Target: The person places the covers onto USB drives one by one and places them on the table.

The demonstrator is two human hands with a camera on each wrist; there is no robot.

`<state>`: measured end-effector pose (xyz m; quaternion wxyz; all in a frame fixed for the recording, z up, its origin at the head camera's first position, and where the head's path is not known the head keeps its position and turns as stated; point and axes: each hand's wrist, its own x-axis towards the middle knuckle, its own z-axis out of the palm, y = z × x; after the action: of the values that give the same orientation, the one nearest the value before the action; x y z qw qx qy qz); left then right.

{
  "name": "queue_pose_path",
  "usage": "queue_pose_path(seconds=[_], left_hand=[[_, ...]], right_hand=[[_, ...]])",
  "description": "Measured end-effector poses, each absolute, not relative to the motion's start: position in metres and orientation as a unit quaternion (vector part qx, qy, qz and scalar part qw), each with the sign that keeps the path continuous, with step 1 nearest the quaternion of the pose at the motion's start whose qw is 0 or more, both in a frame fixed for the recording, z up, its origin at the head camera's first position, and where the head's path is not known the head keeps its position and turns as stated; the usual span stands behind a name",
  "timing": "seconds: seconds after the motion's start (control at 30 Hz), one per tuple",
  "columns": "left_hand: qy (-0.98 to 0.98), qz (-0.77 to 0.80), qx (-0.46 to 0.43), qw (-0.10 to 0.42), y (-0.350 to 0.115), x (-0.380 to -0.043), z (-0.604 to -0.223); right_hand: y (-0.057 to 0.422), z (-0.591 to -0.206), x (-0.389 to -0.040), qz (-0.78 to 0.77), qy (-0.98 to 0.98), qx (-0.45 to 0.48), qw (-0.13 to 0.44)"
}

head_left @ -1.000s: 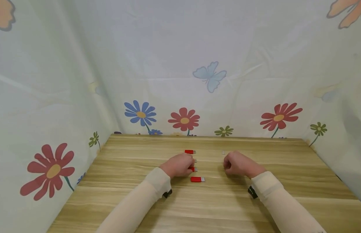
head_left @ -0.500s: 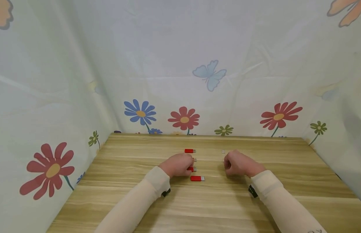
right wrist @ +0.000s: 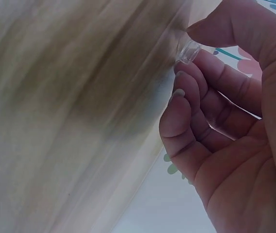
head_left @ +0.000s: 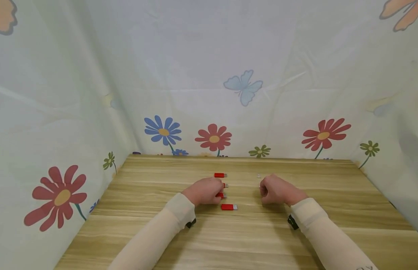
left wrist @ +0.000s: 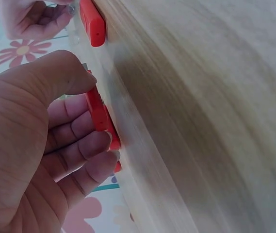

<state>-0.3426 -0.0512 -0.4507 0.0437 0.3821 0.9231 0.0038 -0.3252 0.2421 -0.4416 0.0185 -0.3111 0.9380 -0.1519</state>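
My left hand [head_left: 205, 190] pinches a red USB flash drive [left wrist: 96, 109] between thumb and fingers, low over the wooden table. Its metal plug points right, toward the other hand. Of the other red drives, one lies farther back [head_left: 220, 175] and one nearer the front [head_left: 229, 207]. A third drive [head_left: 226, 185] is mostly hidden by the left hand. Across a short gap, my right hand [head_left: 280, 189] holds a small clear cap [right wrist: 189, 51] between thumb and index finger, its other fingers curled. Another small clear cap [head_left: 259, 176] lies just behind the right hand.
The wooden tabletop [head_left: 263, 240] reaches back to a pale curtain [head_left: 195, 56] printed with flowers and a butterfly. Curtain also hangs along the left and right sides. A dark device sits at each wrist under the cream sleeves [head_left: 151, 232].
My left hand has drawn very slightly left with the flash drive in its grip. The right hand stays in nearly the same place, and the drives on the table have not moved.
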Motion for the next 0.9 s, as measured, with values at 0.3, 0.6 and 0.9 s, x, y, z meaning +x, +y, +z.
queue_pose_path(seconds=[0.3,0.6,0.9], left_hand=[[0.925,0.024,0.378,0.041,-0.055,-0.338,-0.443],[0.923,0.032,0.383,0.025,-0.057,-0.335,-0.436],[0.917,0.032,0.397,-0.001,-0.054,-0.329,-0.432]], right_hand=[[0.242,-0.438,-0.323,-0.155,0.948,-0.275,0.038],[0.238,-0.428,-0.316,-0.182,0.94,-0.289,0.024],[0.235,-0.425,-0.31,-0.264,0.921,-0.287,0.023]])
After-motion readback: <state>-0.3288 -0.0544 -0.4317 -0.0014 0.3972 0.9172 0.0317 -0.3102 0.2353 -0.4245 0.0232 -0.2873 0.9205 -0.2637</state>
